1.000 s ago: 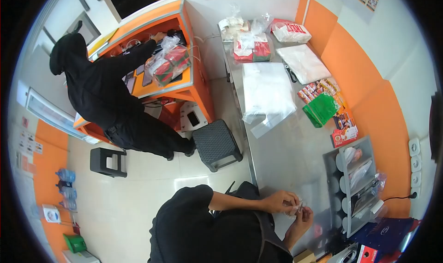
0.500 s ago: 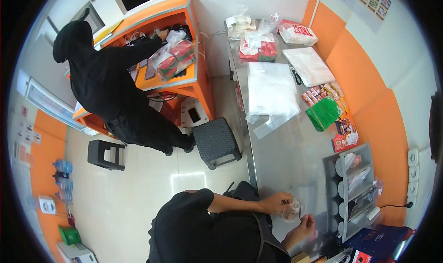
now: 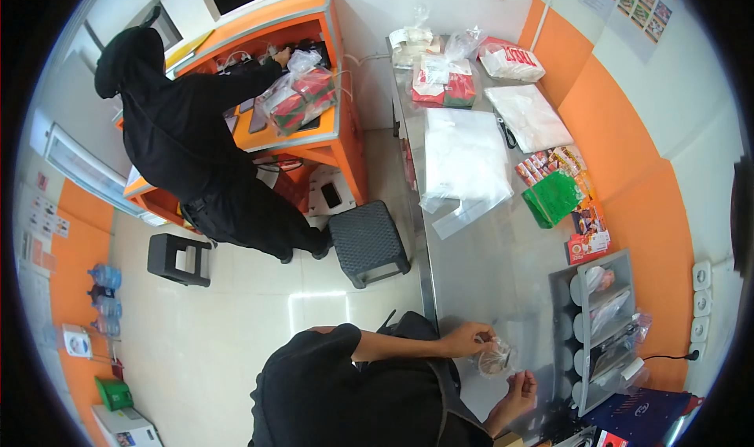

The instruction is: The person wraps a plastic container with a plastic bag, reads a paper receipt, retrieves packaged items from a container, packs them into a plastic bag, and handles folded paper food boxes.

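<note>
My left hand [image 3: 469,340] reaches over the metal table [image 3: 475,278], fingers closed on the upper left edge of a small clear plastic bag [image 3: 495,359]. Something pale brown shows inside the bag, too small to identify. Just below and to the right of it is my right hand [image 3: 516,394], its fingers curled and pressed together close to the bag's lower edge. Whatever they may pinch cannot be made out. Under the hands lies a white sheet [image 3: 473,394].
A grey divided rack [image 3: 603,329] stands right of my hands. White plastic bags [image 3: 466,153], a green packet [image 3: 552,199] and wrapped parcels [image 3: 444,80] lie farther up the table. Another person [image 3: 181,133] stands at an orange desk [image 3: 345,137], near a dark stool [image 3: 368,243].
My hands have moved apart from their close hold on the small bag, which now shows more spread out between them. The view has shifted slightly.
</note>
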{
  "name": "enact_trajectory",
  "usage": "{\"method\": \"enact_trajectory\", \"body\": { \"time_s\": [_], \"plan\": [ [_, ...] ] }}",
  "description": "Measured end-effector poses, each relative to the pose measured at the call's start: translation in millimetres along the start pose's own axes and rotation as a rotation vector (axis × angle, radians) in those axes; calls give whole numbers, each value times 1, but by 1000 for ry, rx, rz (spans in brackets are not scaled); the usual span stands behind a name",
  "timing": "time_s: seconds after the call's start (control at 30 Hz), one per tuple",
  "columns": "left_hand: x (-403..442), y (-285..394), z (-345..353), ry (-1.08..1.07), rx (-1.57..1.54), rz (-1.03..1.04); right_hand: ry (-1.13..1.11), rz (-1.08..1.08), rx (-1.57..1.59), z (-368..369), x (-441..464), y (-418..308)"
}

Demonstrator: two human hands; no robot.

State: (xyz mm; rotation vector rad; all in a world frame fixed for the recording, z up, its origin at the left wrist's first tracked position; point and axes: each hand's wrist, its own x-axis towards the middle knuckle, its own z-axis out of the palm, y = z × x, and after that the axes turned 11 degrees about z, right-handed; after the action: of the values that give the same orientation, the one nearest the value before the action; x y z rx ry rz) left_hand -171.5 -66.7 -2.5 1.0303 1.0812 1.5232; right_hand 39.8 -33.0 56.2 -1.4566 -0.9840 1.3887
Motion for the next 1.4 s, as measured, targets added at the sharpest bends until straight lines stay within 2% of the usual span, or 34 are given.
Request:
{"method": "enact_trajectory", "body": {
  "time_s": [0.07,0.3,0.47,0.77,0.83,0.9,0.97,1.1,1.2,1.23,1.27,1.3,1.37,1.4],
  "plan": [
    [1,8,2,9,42,15,-64,67,-171,-8,-1,-11],
    [2,12,0,13,61,39,3,133,-215,-57,18,20],
    [3,10,-3,7,4,23,-32,228,-218,-66,18,34],
    [2,19,-10,-1,50,33,13,220,-271,-66,21,48],
    [5,10,-15,3,85,54,13,243,-271,-94,44,81],
    [5,-15,-18,-24,99,19,16,267,-268,-103,52,91],
    [3,-17,-20,-25,121,-30,-69,292,-446,-91,37,79],
    [2,-12,-33,-25,185,-84,-111,295,-330,-101,40,109],
    [5,-29,-40,-99,238,-150,28,310,-410,-81,21,90],
    [4,-36,-40,-161,231,-165,-23,275,-390,-77,21,88],
    [3,-43,-40,-185,110,-177,-37,243,-355,-75,14,86],
    [1,-46,-35,-246,-16,-208,-87,226,-566,-68,12,71],
    [0,-32,-29,-423,14,-102,-161,306,-185,-55,-1,71],
    [1,-37,-27,-508,64,-91,-194,258,-218,-55,-5,79]
  ]
}}
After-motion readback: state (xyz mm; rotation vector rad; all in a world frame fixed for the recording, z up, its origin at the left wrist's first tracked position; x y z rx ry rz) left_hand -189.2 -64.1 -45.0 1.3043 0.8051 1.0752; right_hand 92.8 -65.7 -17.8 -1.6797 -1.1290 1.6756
